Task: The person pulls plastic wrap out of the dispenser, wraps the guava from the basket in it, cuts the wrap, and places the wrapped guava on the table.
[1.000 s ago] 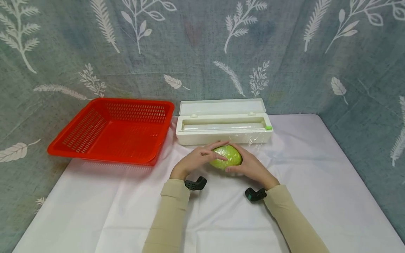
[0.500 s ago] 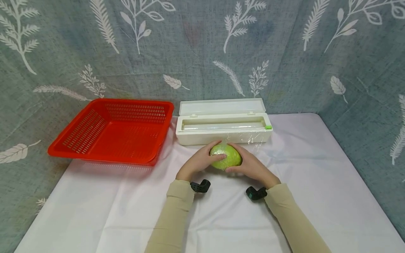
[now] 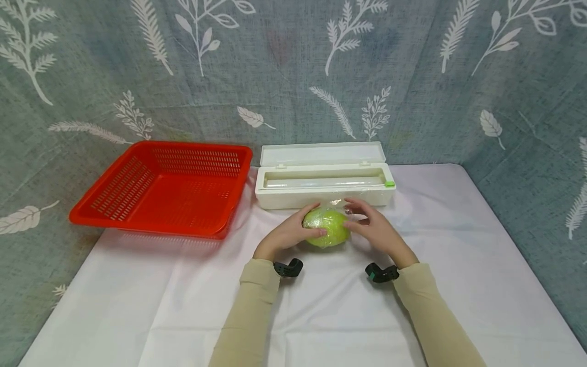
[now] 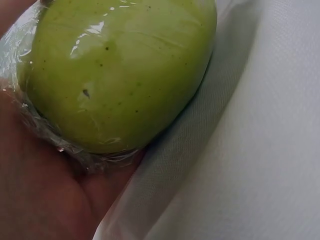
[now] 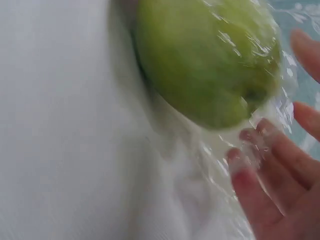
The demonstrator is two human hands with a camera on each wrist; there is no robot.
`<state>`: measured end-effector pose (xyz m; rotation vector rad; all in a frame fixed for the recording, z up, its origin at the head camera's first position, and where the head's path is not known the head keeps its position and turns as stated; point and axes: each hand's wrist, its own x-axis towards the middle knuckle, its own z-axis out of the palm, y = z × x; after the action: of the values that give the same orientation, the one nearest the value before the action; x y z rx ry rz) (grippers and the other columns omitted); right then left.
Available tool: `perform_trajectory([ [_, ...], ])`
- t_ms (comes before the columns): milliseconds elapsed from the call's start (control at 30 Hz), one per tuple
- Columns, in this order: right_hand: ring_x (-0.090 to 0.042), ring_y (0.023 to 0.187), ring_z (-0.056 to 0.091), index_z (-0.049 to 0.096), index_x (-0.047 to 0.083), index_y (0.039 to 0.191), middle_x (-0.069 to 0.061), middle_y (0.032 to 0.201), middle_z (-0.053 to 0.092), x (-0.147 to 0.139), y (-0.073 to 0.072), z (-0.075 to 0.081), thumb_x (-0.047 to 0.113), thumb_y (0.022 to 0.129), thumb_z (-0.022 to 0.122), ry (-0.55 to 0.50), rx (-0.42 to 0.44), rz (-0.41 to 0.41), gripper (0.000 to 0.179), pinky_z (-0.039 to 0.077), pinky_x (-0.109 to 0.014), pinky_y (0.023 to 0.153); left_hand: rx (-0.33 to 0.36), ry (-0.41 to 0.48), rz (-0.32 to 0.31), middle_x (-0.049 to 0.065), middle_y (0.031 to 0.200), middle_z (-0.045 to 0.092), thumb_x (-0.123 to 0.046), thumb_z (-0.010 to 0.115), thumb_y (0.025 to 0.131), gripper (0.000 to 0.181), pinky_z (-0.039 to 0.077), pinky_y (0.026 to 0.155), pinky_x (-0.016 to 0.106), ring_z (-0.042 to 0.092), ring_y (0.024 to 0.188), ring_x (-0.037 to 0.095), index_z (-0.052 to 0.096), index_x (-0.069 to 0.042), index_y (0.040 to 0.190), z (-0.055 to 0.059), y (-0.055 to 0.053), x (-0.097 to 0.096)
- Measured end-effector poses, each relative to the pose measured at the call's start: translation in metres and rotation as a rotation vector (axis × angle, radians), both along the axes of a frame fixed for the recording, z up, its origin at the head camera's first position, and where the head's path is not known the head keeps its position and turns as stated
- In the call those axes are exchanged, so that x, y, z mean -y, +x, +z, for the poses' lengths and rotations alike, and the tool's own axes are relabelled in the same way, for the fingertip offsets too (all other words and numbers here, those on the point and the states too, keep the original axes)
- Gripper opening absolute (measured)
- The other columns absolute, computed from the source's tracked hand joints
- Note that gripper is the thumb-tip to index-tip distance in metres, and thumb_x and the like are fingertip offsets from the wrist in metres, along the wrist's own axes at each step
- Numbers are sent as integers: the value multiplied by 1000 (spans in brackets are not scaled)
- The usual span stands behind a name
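Note:
A rounded green fruit [image 3: 326, 228] with small dark specks lies on the white cloth, wrapped in clear cling film [image 4: 32, 107]. My left hand [image 3: 286, 234] holds its left side, thumb on the near face and fingers round the far side. The film bunches against the palm in the left wrist view. My right hand [image 3: 382, 232] is at the fruit's right end, fingers apart and loosely bent. In the right wrist view, its fingertips [image 5: 243, 182] touch loose film beyond the fruit's dimpled end.
Behind the hands stands a white cling film dispenser [image 3: 304, 199], its lid [image 3: 321, 154] raised, with a roll [image 3: 325, 182] inside and a green slider [image 3: 390, 184] at the right. A red plastic basket [image 3: 220, 224] sits at the left. A patterned curtain [image 3: 284, 76] hangs behind.
My left hand has shifted its fingers from over the fruit to its left side. My right hand has let go of the fruit's right side and drawn slightly right, onto the loose film.

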<state>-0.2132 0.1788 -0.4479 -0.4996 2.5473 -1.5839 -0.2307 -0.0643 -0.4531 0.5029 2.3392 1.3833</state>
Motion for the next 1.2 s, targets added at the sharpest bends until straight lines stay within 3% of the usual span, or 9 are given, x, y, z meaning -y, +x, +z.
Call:
perform_trajectory([
  [233,-16,106,49,52,16,121,-1,114,55,-27,-2,0,40,86,55,6,-65,-272,43,41,-37,85,-9,-27,-13,-7,137,34,-60,65,66,83,27,98,43,34,119,13,28,-39,137,3,2,1],
  [367,-17,98,51,54,12,117,-4,109,56,-38,-5,-5,40,88,52,-4,26,-431,41,45,-32,79,-8,-28,-29,-9,135,35,-59,66,67,80,27,98,42,35,118,12,29,-40,135,3,2,2],
  [467,-18,93,54,52,6,118,-9,106,57,-42,-7,-8,37,90,50,-37,122,-497,41,47,-27,71,7,-18,-41,-10,133,36,-57,67,67,78,27,97,41,36,117,11,30,-42,134,2,1,4],
  [567,-19,92,56,48,2,121,-14,107,58,-41,-9,-11,34,91,48,-66,171,-488,44,47,-25,69,16,-6,-57,-12,132,36,-55,68,67,77,28,97,40,36,116,10,30,-44,133,0,0,5],
  [667,-19,94,58,45,0,125,-15,110,58,-36,-11,-14,33,90,50,-160,194,-448,48,48,-25,72,10,12,-76,-13,132,36,-53,69,68,76,27,97,40,36,117,10,30,-46,132,-1,-1,7],
  [767,-18,95,58,40,2,129,-15,112,57,-30,-12,-16,32,88,54,-353,242,-400,53,47,-26,78,4,31,-94,-13,131,36,-52,70,68,76,27,97,41,36,116,11,31,-44,133,-2,-1,8],
  [900,-15,85,58,38,6,132,-11,102,56,-22,-11,-16,33,87,57,-598,320,-349,56,47,-24,74,9,50,-120,-11,132,36,-47,72,68,79,28,97,41,37,116,12,30,-41,135,-1,-1,9],
  [1100,-8,69,55,52,2,120,-3,87,55,-16,-7,-17,34,88,55,-674,373,-303,46,45,-18,58,50,82,-157,-7,132,36,-32,73,72,78,28,97,40,37,116,15,30,-32,138,14,7,9],
  [1200,-12,83,57,52,1,120,-7,98,58,-13,-6,-18,34,90,50,-736,360,-270,44,46,-20,67,56,84,-165,-6,132,37,-29,72,73,78,29,96,39,38,114,15,30,-29,138,25,12,9],
])
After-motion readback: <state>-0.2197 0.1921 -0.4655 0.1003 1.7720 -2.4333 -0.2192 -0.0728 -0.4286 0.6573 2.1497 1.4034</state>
